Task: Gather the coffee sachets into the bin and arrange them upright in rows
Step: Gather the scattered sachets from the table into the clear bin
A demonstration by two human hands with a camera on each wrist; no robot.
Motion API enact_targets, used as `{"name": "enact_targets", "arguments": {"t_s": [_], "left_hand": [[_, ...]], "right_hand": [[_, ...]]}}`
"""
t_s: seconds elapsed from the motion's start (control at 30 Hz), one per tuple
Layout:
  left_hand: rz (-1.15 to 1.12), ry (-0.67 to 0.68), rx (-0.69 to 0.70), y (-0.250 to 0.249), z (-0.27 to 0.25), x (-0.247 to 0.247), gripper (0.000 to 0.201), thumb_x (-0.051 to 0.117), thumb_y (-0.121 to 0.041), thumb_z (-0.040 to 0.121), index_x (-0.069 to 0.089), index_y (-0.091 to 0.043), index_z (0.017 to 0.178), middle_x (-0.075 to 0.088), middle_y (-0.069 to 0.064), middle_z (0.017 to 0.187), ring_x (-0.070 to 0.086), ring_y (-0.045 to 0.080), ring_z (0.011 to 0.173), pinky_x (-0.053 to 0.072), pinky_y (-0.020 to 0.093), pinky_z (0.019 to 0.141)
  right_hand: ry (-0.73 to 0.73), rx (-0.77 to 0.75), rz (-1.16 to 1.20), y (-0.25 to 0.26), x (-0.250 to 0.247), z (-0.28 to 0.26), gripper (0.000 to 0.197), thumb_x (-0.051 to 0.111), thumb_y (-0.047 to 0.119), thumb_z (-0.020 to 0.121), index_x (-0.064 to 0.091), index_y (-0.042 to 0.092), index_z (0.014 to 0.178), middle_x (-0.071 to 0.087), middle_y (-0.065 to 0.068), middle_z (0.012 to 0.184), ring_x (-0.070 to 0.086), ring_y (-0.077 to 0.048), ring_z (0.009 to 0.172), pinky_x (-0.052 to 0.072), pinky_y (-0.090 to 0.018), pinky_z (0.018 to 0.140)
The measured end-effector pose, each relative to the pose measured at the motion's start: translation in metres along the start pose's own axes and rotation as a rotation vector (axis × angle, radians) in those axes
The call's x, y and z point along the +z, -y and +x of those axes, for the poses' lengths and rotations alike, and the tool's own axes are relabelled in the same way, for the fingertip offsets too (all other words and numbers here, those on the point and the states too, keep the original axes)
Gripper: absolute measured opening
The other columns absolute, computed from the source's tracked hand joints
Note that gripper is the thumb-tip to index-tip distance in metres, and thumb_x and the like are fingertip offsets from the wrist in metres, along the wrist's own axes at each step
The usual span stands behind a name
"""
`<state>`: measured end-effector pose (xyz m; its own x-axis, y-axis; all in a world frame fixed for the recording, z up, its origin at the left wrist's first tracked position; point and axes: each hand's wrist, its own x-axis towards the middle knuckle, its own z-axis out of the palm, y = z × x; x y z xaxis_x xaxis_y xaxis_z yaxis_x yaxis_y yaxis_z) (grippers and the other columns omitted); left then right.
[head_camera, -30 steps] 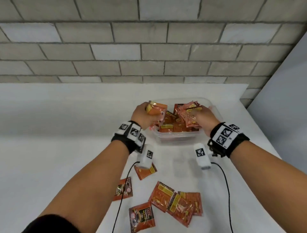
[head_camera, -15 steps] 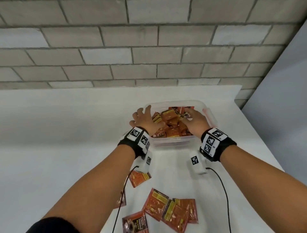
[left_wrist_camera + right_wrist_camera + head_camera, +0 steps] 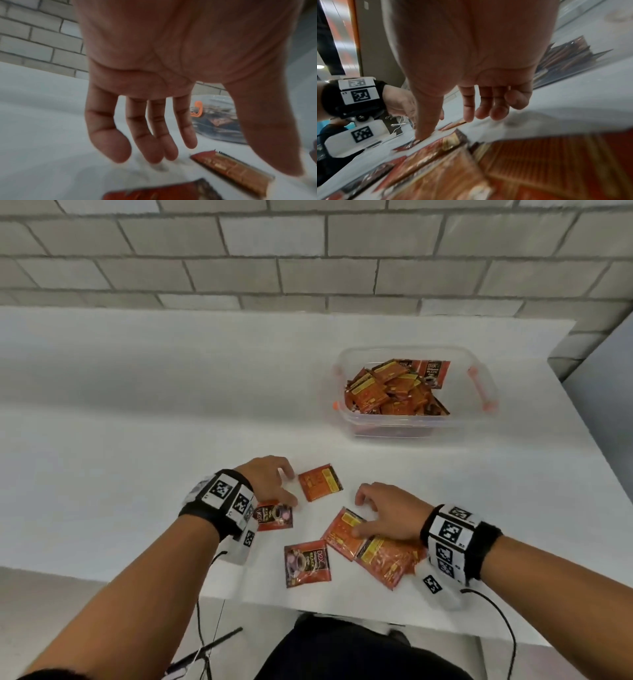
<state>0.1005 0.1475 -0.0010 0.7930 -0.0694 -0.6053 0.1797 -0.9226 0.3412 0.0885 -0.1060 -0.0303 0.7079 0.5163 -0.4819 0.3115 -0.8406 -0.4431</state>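
A clear plastic bin (image 3: pixel 478 419) with orange handles stands at the back right, holding a loose jumble of orange-red coffee sachets (image 3: pixel 394 388). Several more sachets lie flat near the table's front edge. My left hand (image 3: pixel 289 487) hovers open between one orange sachet (image 3: pixel 320 482) and a dark-printed one (image 3: pixel 274 515); its fingers (image 3: pixel 154 148) hang straight and hold nothing. My right hand (image 3: pixel 358 513) is open too, its thumb (image 3: pixel 426 121) pressing on the edge of an orange sachet (image 3: pixel 339 534) beside an overlapping pile (image 3: pixel 387 563). Another dark-printed sachet (image 3: pixel 307 563) lies between my wrists.
The white table (image 3: pixel 137 440) ends at a grey brick wall (image 3: pixel 308 251) behind and at a front edge just below the loose sachets. Cables hang from both wristbands over that edge. A grey panel (image 3: pixel 603 405) stands to the right.
Both hands have left the bin and drawn back to the loose sachets at the front edge. The sachets they gripped over the bin now lie inside it.
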Motion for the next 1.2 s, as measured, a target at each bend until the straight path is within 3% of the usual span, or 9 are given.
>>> {"name": "enact_targets", "arguments": {"t_s": [0.2, 0.33, 0.43, 0.5, 0.57, 0.7, 0.83, 0.97, 1.2], "left_hand": [[0.07, 0.015, -0.04, 0.018, -0.004, 0.017, 0.072, 0.085, -0.034, 0.065, 0.047, -0.026, 0.125, 0.043, 0.001, 0.116, 0.048, 0.021, 0.105, 0.044, 0.035, 0.091], [0.045, -0.061, -0.02, 0.023, -0.001, 0.025, 0.07, 0.084, -0.024, 0.068, 0.045, -0.022, 0.126, 0.046, 0.006, 0.117, 0.046, 0.019, 0.098, 0.042, 0.029, 0.082], [-0.001, -0.113, 0.01, 0.024, 0.0, 0.025, 0.063, 0.08, -0.025, 0.074, 0.045, -0.02, 0.127, 0.055, 0.004, 0.108, 0.05, 0.016, 0.092, 0.041, 0.022, 0.071], [-0.035, -0.13, 0.017, 0.024, 0.001, 0.023, 0.057, 0.077, -0.028, 0.078, 0.047, -0.019, 0.126, 0.058, 0.003, 0.11, 0.053, 0.017, 0.093, 0.042, 0.024, 0.075], [-0.04, -0.137, 0.04, 0.025, 0.002, 0.021, 0.048, 0.073, -0.03, 0.082, 0.051, -0.017, 0.123, 0.06, 0.005, 0.117, 0.056, 0.021, 0.1, 0.045, 0.029, 0.083], [-0.09, -0.1, 0.112, 0.016, 0.002, 0.023, 0.034, 0.06, -0.028, 0.091, 0.045, -0.012, 0.117, 0.061, 0.01, 0.111, 0.057, 0.023, 0.092, 0.046, 0.031, 0.078], [-0.116, -0.042, 0.101, -0.008, 0.012, 0.031, 0.049, 0.061, -0.033, 0.091, 0.034, -0.012, 0.126, 0.059, 0.011, 0.114, 0.059, 0.023, 0.091, 0.048, 0.033, 0.077], [-0.013, -0.086, 0.088, -0.029, 0.024, 0.041, 0.076, 0.071, -0.047, 0.079, 0.031, -0.016, 0.135, 0.057, 0.01, 0.121, 0.059, 0.025, 0.098, 0.05, 0.036, 0.085], [0.209, -0.216, 0.064, -0.034, 0.032, 0.046, 0.081, 0.071, -0.054, 0.075, 0.035, -0.01, 0.132, 0.045, 0.014, 0.128, 0.042, 0.031, 0.117, 0.04, 0.041, 0.095]], "right_hand": [[-0.061, 0.031, -0.077, 0.016, 0.012, 0.01, 0.058, 0.07, 0.056, 0.074, 0.046, 0.02, 0.112, 0.049, 0.0, 0.112, 0.048, -0.015, 0.094, 0.043, -0.029, 0.076], [-0.084, 0.076, 0.066, 0.015, 0.005, 0.015, 0.041, 0.072, 0.036, 0.08, 0.044, 0.018, 0.104, 0.057, -0.003, 0.106, 0.053, -0.016, 0.086, 0.042, -0.026, 0.068], [-0.126, 0.082, 0.216, 0.005, -0.002, 0.015, 0.037, 0.064, 0.02, 0.089, 0.044, 0.016, 0.12, 0.057, -0.006, 0.123, 0.056, -0.019, 0.101, 0.047, -0.027, 0.078], [-0.172, 0.088, 0.321, -0.004, -0.009, 0.013, 0.033, 0.053, 0.009, 0.093, 0.045, 0.018, 0.124, 0.055, -0.006, 0.125, 0.055, -0.022, 0.108, 0.048, -0.03, 0.084], [-0.243, 0.107, 0.411, -0.01, -0.018, 0.007, 0.026, 0.044, 0.003, 0.095, 0.05, 0.021, 0.112, 0.058, -0.006, 0.112, 0.057, -0.022, 0.101, 0.05, -0.034, 0.084], [-0.307, 0.112, 0.502, -0.015, -0.027, -0.015, 0.024, 0.034, 0.009, 0.098, 0.055, 0.02, 0.097, 0.057, -0.007, 0.099, 0.057, -0.024, 0.09, 0.05, -0.036, 0.079], [-0.029, -0.022, 0.145, -0.011, -0.011, -0.03, 0.015, 0.051, 0.027, 0.094, 0.054, 0.025, 0.109, 0.05, -0.002, 0.108, 0.052, -0.019, 0.1, 0.048, -0.031, 0.085], [0.148, -0.071, -0.094, -0.01, 0.002, -0.028, 0.063, 0.07, 0.043, 0.08, 0.04, 0.033, 0.134, 0.04, 0.006, 0.11, 0.035, -0.009, 0.105, 0.038, -0.029, 0.093], [0.074, -0.101, -0.121, -0.01, 0.008, -0.022, 0.054, 0.078, 0.036, 0.074, 0.048, 0.02, 0.116, 0.038, 0.003, 0.11, 0.032, -0.013, 0.105, 0.04, -0.031, 0.085]]}}
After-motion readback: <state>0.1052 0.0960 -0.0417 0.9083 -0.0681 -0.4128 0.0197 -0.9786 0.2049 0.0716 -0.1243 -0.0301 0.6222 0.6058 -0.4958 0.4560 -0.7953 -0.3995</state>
